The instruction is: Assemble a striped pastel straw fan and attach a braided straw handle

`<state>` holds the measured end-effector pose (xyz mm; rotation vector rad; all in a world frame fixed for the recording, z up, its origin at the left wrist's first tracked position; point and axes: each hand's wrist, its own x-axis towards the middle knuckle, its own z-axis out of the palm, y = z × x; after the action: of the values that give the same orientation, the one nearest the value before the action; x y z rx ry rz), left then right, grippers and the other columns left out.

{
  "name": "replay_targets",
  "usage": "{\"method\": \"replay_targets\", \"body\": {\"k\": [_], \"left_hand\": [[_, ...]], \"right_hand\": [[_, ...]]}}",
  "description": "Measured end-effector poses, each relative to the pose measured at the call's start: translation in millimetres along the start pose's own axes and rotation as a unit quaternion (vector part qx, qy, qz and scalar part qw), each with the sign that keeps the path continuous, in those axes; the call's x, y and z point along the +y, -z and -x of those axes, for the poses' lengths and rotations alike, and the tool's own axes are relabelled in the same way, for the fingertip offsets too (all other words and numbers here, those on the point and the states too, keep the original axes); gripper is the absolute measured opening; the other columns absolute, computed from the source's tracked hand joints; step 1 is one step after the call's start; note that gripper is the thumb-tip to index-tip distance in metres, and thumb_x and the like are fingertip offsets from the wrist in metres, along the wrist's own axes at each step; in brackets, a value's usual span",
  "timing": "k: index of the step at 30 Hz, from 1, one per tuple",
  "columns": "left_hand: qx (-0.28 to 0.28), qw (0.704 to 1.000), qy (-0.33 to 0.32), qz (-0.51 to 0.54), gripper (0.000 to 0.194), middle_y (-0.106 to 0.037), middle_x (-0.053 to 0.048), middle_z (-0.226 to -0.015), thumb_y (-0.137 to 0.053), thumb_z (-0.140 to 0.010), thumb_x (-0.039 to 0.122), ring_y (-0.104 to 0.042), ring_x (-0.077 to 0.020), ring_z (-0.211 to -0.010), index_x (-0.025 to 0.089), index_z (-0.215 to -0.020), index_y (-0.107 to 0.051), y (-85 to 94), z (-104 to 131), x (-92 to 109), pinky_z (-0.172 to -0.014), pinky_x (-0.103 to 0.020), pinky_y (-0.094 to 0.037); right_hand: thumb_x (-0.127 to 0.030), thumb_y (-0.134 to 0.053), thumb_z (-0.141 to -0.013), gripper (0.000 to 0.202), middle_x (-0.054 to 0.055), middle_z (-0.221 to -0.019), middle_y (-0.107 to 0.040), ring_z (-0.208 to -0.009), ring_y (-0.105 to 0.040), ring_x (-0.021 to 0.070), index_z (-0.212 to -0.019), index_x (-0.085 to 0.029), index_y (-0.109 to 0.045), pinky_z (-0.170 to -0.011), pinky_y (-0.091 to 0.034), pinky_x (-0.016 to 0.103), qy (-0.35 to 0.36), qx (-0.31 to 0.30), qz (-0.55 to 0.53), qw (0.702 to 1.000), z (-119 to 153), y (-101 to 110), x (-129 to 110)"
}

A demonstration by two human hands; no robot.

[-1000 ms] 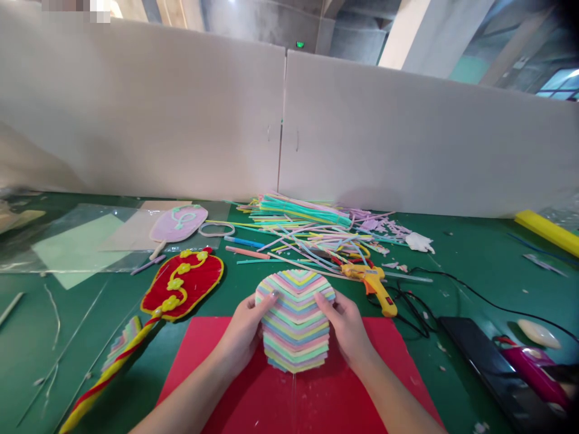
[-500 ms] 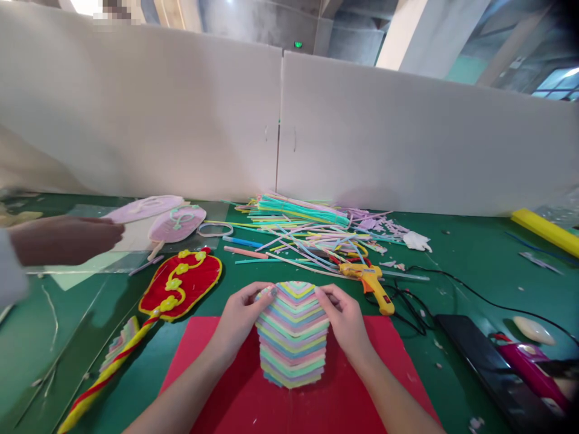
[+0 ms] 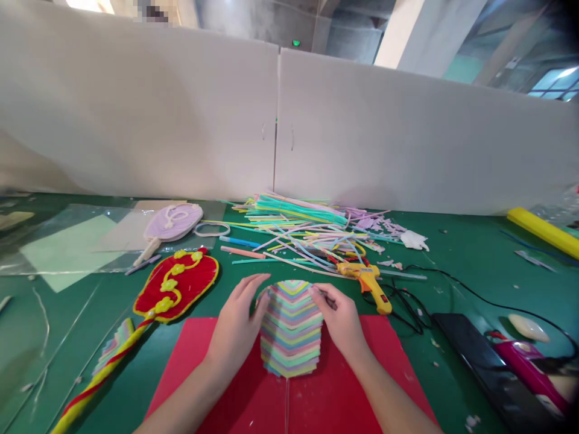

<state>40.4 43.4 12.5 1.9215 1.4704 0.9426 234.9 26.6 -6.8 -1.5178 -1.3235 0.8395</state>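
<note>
In the head view, a pastel panel of chevron-striped chenille stems [image 3: 292, 331] hangs low over or lies on a red board [image 3: 348, 398]; I cannot tell which. My right hand [image 3: 337, 313] pinches the panel's upper right edge between thumb and fingers. At the upper left edge, my left hand [image 3: 244, 316] has its fingers spread away from the thumb, which lies against the panel's side. To the left lies a red fan [image 3: 156, 289] with yellow flowers and a yellow-and-red twisted handle.
Loose chenille stems [image 3: 298, 223] are heaped at the back, with a yellow glue gun [image 3: 368, 280] before them. A lilac fan [image 3: 174, 222] lies on clear plastic. On the right are a black phone [image 3: 479, 361], a magenta tool [image 3: 527, 367] and a yellow bar [image 3: 547, 229].
My left fingers have opened away from the panel's edge. Another person's hand, with a lilac fan, has left the view at the left; one lilac fan stays on the plastic.
</note>
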Motion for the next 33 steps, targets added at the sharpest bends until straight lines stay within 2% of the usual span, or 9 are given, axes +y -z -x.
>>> {"method": "replay_targets", "body": {"k": [3,6,9,13,19,21,26,29,33], "left_hand": [[-0.037,0.981,-0.120,-0.148,0.048,-0.035,-0.008,-0.144,-0.038,-0.089,0.032,-0.032,-0.0226,-0.132,0.021,-0.135,-0.036,-10.2,12.7,2.7,-0.106,-0.042,-0.030],[-0.080,0.948,-0.190,-0.243,0.058,-0.025,-0.010,-0.148,-0.037,-0.089,0.037,-0.024,-0.0243,-0.135,0.017,-0.142,-0.022,-22.9,23.9,1.8,-0.108,-0.044,-0.027],[-0.092,0.931,-0.202,-0.289,0.057,-0.031,-0.012,-0.145,-0.034,-0.090,0.041,-0.029,-0.0250,-0.133,0.013,-0.140,-0.029,-31.2,27.8,-1.4,-0.106,-0.044,-0.030],[-0.122,0.926,-0.193,-0.300,0.054,-0.035,-0.012,-0.143,-0.034,-0.089,0.037,-0.033,-0.0250,-0.131,0.011,-0.137,-0.035,-33.5,25.3,-1.0,-0.105,-0.044,-0.031],[-0.165,0.948,-0.152,-0.225,0.053,-0.035,-0.010,-0.143,-0.037,-0.087,0.032,-0.031,-0.0246,-0.132,0.014,-0.137,-0.034,-25.8,20.5,5.1,-0.107,-0.049,-0.025],[-0.136,0.966,-0.130,-0.178,0.046,-0.041,-0.008,-0.141,-0.034,-0.089,0.030,-0.035,-0.0205,-0.130,0.019,-0.133,-0.038,-19.5,16.4,2.6,-0.108,-0.046,-0.026],[0.048,0.983,-0.044,-0.174,0.035,-0.051,-0.011,-0.129,-0.041,-0.087,0.037,-0.042,-0.0228,-0.124,0.019,-0.115,-0.051,-6.7,3.5,-17.9,-0.108,-0.049,-0.022],[0.051,0.979,-0.004,-0.196,0.033,-0.052,-0.013,-0.126,-0.052,-0.079,0.043,-0.041,-0.0282,-0.125,0.018,-0.101,-0.057,-7.7,-0.5,-28.6,-0.107,-0.054,-0.019],[0.037,0.990,0.030,-0.130,0.023,-0.053,-0.012,-0.127,-0.063,-0.069,0.036,-0.035,-0.0313,-0.128,0.020,-0.084,-0.056,-10.4,-4.5,-28.8,-0.106,-0.056,-0.015]], "right_hand": [[-0.044,-0.049,-0.085,0.038,0.008,-0.088,-0.068,-0.077,-0.062,0.0207,-0.105,-0.016,-0.064,-0.068,-0.050,0.030,0.057,-0.002,0.089,0.994,-1.8,-1.1,3.5],[-0.034,-0.040,-0.091,0.037,0.011,-0.112,-0.063,-0.103,-0.058,0.0230,-0.118,-0.018,-0.059,-0.087,-0.047,0.036,0.148,0.018,0.181,0.972,-0.6,-2.3,2.3],[-0.028,-0.031,-0.093,0.042,0.009,-0.136,-0.045,-0.127,-0.039,0.0225,-0.132,-0.018,-0.045,-0.104,-0.035,0.041,0.213,-0.027,0.277,0.937,4.6,-5.8,-1.3],[-0.029,-0.027,-0.094,0.048,0.005,-0.146,-0.030,-0.135,-0.026,0.0215,-0.140,-0.017,-0.028,-0.108,-0.030,0.046,0.213,-0.134,0.374,0.893,14.0,-13.9,-3.4],[-0.029,-0.027,-0.094,0.049,0.005,-0.147,-0.024,-0.136,-0.021,0.0223,-0.142,-0.020,-0.024,-0.108,-0.027,0.049,0.191,-0.145,0.381,0.893,18.4,-18.4,0.1],[-0.031,-0.027,-0.094,0.049,0.005,-0.147,-0.026,-0.136,-0.022,0.0215,-0.142,-0.020,-0.023,-0.108,-0.028,0.046,0.190,-0.130,0.344,0.910,17.1,-15.8,1.2],[-0.031,-0.032,-0.093,0.044,0.009,-0.140,-0.040,-0.129,-0.036,0.0214,-0.135,-0.019,-0.039,-0.104,-0.037,0.040,0.155,-0.019,0.253,0.955,10.4,-2.4,3.7],[-0.031,-0.039,-0.091,0.036,0.011,-0.121,-0.056,-0.114,-0.050,0.0241,-0.123,-0.020,-0.052,-0.096,-0.044,0.042,0.135,0.018,0.245,0.960,8.0,2.6,5.1],[-0.030,-0.045,-0.088,0.027,0.010,-0.105,-0.061,-0.101,-0.055,0.0259,-0.108,-0.022,-0.061,-0.088,-0.046,0.044,0.126,-0.002,0.244,0.962,8.5,0.9,6.3]]}}
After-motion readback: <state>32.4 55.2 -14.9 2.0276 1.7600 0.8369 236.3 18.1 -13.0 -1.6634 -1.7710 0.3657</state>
